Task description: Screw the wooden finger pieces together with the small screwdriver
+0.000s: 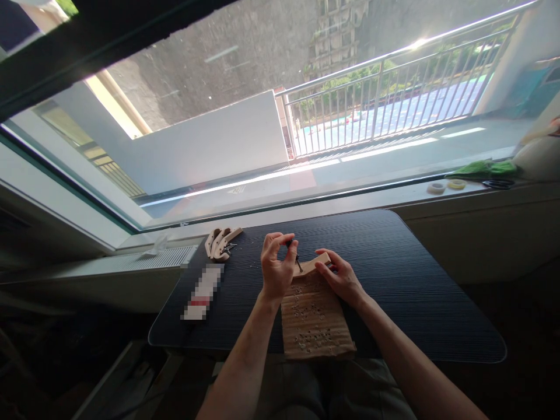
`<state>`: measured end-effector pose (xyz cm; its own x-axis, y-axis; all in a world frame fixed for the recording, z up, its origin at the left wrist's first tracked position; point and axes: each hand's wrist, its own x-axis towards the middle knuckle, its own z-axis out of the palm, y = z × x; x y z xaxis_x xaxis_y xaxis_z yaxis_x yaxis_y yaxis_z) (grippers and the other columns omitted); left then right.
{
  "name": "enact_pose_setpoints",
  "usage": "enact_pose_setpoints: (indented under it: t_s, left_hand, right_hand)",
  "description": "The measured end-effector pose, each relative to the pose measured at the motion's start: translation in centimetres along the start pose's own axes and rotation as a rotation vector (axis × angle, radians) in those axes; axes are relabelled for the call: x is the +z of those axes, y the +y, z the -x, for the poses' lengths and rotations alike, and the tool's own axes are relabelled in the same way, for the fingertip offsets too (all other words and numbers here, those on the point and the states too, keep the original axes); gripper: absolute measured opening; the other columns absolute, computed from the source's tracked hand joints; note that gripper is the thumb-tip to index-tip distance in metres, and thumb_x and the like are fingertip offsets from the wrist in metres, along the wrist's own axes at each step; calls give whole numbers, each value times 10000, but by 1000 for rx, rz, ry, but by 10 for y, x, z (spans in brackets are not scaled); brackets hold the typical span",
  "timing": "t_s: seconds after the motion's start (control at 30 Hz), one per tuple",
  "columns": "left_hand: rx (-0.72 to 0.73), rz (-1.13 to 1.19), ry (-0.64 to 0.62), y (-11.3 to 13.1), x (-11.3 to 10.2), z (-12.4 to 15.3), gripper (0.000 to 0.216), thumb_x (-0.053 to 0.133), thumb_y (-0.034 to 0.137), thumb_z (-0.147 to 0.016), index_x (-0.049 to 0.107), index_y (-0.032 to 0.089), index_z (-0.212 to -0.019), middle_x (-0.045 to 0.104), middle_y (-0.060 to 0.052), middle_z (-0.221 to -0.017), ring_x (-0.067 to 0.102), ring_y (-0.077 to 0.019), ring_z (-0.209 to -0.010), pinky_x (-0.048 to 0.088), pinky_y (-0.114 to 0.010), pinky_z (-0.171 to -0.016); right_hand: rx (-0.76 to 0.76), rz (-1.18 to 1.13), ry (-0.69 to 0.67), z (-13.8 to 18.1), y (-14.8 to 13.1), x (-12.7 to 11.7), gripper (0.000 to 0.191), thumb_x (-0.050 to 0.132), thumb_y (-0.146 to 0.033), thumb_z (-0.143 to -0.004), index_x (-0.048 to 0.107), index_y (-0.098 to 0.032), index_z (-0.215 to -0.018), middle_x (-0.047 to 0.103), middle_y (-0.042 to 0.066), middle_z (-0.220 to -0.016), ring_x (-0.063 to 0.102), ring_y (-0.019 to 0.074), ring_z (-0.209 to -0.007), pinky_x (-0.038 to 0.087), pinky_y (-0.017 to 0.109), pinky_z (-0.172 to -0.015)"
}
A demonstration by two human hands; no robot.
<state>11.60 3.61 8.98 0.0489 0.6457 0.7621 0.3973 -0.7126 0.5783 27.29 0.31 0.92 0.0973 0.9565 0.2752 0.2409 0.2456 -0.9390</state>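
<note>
My left hand (279, 262) is closed round a slim screwdriver-like tool (298, 260) with a dark handle. Its thin shaft slants down to the top of a bent, pale wooden piece (310, 268); I cannot make out whether the tip has gone in. At the other end of that wood, my right hand (342, 276) grips it between thumb and fingers. Beneath the wood lies a sheet of corrugated cardboard (317, 326), pocked with many small holes and reaching the table's near edge.
On the dark table (406, 291), several curved wooden pieces (221, 242) sit at the far left beside small dark metal bits (230, 249). A blurred-out strip (203, 291) lies nearer. Two tape rolls (457, 184) and scissors (499, 183) rest on the window ledge at right.
</note>
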Motion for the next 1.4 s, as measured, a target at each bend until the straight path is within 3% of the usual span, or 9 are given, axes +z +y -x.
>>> enact_pose_setpoints:
  t_s: [0.57, 0.87, 1.17, 1.4]
  left_hand:
    - [-25, 26, 4, 1, 3, 1, 126, 601, 241, -828, 652, 192, -932, 561, -41, -903, 557, -151, -859, 472, -307, -795]
    - [-26, 10, -16, 2, 1, 1, 170, 573, 247, -847, 667, 198, -980, 565, -50, -922, 556, -156, -888, 470, -294, -784]
    - [-42, 16, -17, 2, 2, 1, 165, 613, 230, -821, 661, 198, -975, 529, -32, -898, 540, -131, -813, 470, -286, -769]
    - [-23, -7, -39, -1, 1, 4, 190, 582, 204, -841, 656, 195, -1016, 538, -39, -912, 530, -143, -880, 452, -275, -779]
  right_hand:
    - [15, -9, -3, 1, 0, 0, 425, 526, -470, -825, 548, -202, -1154, 596, -6, -773, 544, 129, -631, 457, 253, -612]
    - [6, -8, -2, 2, 1, -1, 411, 527, -460, -828, 552, -205, -1150, 619, 16, -894, 555, 126, -659, 464, 253, -631]
    - [9, 16, 1, 2, -4, -3, 406, 522, -462, -828, 562, -199, -1134, 586, -5, -791, 513, 118, -616, 449, 250, -623]
    - [19, 12, -1, 1, -5, -3, 413, 526, -453, -828, 560, -189, -1144, 562, -16, -745, 489, 113, -605, 436, 243, -616]
